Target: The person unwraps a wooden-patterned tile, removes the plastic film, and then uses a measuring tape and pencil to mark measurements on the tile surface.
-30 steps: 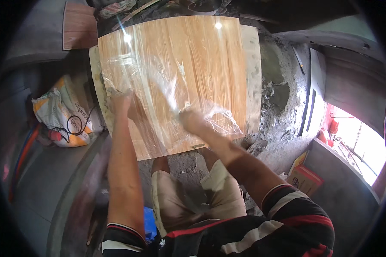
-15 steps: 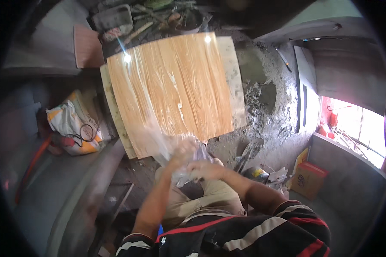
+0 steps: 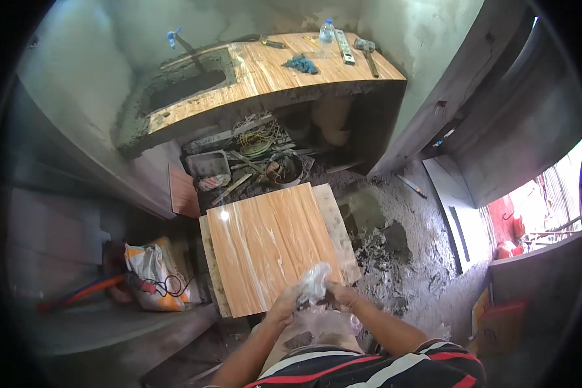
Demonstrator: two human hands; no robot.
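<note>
Between my two hands is a crumpled clear plastic sheet or bag (image 3: 314, 283), bunched up over my lap at the near edge of a tile. My left hand (image 3: 283, 306) grips its left side, and my right hand (image 3: 340, 295) is closed on the right side. Some of the plastic hangs down toward my legs. Just beyond lies a large wood-patterned tile (image 3: 271, 242) with a glossy face. It rests on a slightly larger, stained pale board (image 3: 337, 226) that shows along both sides.
At the back, a wood-tiled counter (image 3: 271, 68) holds a water bottle (image 3: 326, 31), a level (image 3: 344, 48), a hammer (image 3: 368, 57) and a blue cloth (image 3: 301, 63). Wet mortar (image 3: 394, 242) covers floor at right. A white-orange sack (image 3: 155, 275) stands at left.
My view has tilted up, so the back counter now shows. The plastic, spread and blurred over the tile's near edge before, is now bunched more compactly between my hands.
</note>
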